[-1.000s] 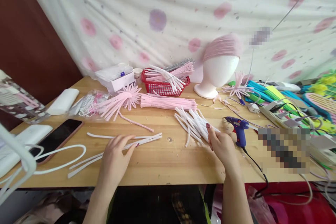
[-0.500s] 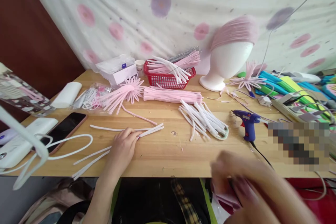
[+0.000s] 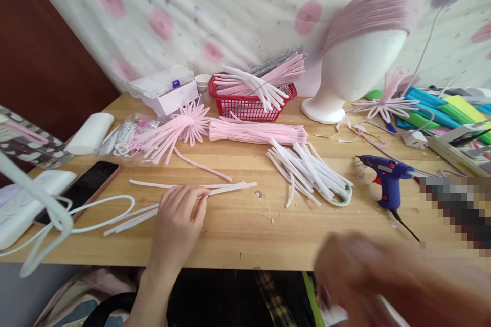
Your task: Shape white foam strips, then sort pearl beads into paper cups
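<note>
Head view. Left hand [image 3: 178, 217] lies near the worktop's [image 3: 238, 240] near edge, left of centre. Its fingers are bent down and closed lightly on the white strips [image 3: 226, 188], which lie flat in a loose bunch running left to right under the fingertips. Right hand [image 3: 364, 276] is at the near edge toward the right and is blurred, so I cannot tell whether it is spread or closed. Judgement on the strips: very light, thin, soft and easily bent, and they probably slide apart when loose. Best pinched as a bunch near the middle, or gathered at one end. Containers: a red basket [image 3: 249, 107] at the far edge holds pink and white strips, with a silvery bundle behind them. A white box [image 3: 164, 92] with a clear lid sits to its left, contents not legible. A clear bag [image 3: 126, 138] toward the left edge holds small pale beads or trims. Also noted: a loose white pile [image 3: 307, 171] right of centre and a blue glue gun [image 3: 387, 176] further right.
</note>
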A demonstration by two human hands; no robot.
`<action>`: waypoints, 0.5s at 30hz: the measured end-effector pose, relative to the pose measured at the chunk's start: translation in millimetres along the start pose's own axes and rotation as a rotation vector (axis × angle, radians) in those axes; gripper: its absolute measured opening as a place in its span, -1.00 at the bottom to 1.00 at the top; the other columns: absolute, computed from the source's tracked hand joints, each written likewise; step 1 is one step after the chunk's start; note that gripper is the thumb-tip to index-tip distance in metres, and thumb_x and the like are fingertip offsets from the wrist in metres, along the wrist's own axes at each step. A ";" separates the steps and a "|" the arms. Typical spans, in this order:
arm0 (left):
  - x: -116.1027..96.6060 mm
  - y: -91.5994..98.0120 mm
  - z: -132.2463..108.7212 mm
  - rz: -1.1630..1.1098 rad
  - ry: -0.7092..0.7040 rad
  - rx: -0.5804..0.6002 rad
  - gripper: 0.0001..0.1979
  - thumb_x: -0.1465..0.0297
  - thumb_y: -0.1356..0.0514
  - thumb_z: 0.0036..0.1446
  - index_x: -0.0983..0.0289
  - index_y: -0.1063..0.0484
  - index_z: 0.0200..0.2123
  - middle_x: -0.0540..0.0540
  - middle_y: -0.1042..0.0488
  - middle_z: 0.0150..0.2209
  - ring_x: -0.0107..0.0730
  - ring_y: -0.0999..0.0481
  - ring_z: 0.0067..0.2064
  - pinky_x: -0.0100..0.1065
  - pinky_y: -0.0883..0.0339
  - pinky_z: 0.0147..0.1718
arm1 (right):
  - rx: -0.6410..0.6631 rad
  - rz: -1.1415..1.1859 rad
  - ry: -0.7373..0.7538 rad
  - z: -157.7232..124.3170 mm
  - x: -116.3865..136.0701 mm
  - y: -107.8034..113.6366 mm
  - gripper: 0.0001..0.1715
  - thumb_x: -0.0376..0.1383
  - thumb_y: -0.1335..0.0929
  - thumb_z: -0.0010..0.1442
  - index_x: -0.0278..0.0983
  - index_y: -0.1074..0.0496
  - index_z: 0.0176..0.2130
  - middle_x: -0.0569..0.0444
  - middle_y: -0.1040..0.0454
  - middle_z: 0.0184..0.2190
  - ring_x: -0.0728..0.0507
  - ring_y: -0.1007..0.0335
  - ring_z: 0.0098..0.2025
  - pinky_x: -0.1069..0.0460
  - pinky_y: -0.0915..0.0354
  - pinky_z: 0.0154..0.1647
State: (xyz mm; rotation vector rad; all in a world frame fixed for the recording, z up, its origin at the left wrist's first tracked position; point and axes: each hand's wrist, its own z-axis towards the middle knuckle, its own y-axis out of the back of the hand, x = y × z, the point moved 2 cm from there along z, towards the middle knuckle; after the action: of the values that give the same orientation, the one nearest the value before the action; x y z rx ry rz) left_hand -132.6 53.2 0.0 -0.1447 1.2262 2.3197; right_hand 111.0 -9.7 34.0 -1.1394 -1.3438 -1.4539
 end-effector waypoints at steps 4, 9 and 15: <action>-32.0 2.0 10.9 -0.193 -0.024 -0.076 -0.83 0.58 -0.14 0.23 0.21 -0.44 -0.20 0.07 -0.58 -0.26 -0.29 -0.55 -0.20 -0.30 -0.33 -0.10 | -0.024 0.362 -0.106 29.6 -16.3 -42.4 -0.52 0.03 -0.39 0.22 -0.12 -0.38 0.05 0.09 -0.41 -0.33 -0.02 -0.28 -0.52 0.12 -0.22 -0.71; -54.2 -4.9 20.9 -0.461 -0.115 0.129 -0.83 0.54 -0.17 0.25 0.20 -0.52 -0.18 0.05 -0.61 -0.27 -0.38 -0.59 -0.20 -0.41 -0.38 -0.15 | -0.021 0.674 -0.163 47.8 -37.9 -54.5 -0.65 -0.01 -0.43 0.20 -0.25 -0.52 -0.29 -0.07 -0.55 -0.20 -0.02 -0.37 -0.42 0.19 -0.22 -0.68; -6.8 5.8 10.9 -0.625 0.276 0.340 -0.92 0.29 -0.32 0.12 0.08 -0.65 -0.37 0.03 -0.66 -0.37 -0.31 -0.60 -0.40 -0.40 -0.44 -0.41 | -0.362 0.837 -0.205 61.3 -45.6 -15.8 -0.70 -0.16 -0.57 -0.02 -0.26 -0.54 -0.34 0.02 -0.58 -0.33 0.09 -0.22 -0.58 0.28 -0.01 -0.81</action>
State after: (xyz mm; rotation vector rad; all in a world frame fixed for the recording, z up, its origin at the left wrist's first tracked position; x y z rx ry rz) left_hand -128.0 56.6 12.8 -0.6447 1.4337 1.5691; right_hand 111.7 52.5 -13.1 -1.8378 -0.5742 -0.9733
